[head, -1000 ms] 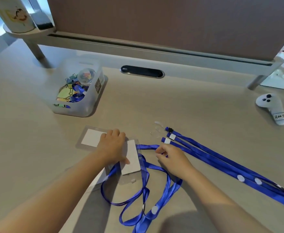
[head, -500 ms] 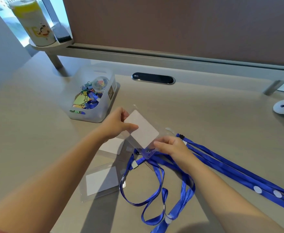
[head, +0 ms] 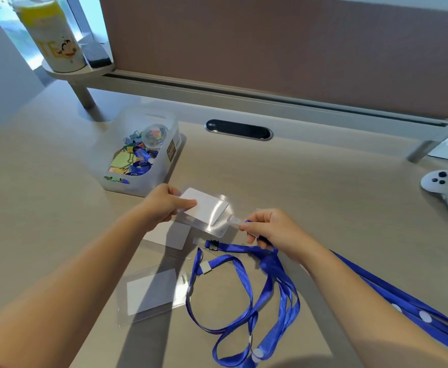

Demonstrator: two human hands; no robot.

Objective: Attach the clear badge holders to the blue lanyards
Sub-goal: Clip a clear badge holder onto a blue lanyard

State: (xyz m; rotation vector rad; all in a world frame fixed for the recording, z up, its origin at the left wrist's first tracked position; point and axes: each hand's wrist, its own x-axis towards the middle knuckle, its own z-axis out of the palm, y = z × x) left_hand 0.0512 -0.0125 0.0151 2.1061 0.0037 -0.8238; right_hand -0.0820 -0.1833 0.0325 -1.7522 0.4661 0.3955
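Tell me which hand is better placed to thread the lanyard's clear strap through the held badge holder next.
Right, probably. The right hand already pinches the clear strap at the blue lanyard end, right at the badge holder edge. The left hand grips the holder's far side, steadying it above the desk.

I'm at an office desk [head: 323, 197]: a brown partition [head: 284, 46] fills the top of the frame, a cable slot [head: 238, 129] sits just below it, and a bin [head: 140, 152] of binder clips stands centre left.
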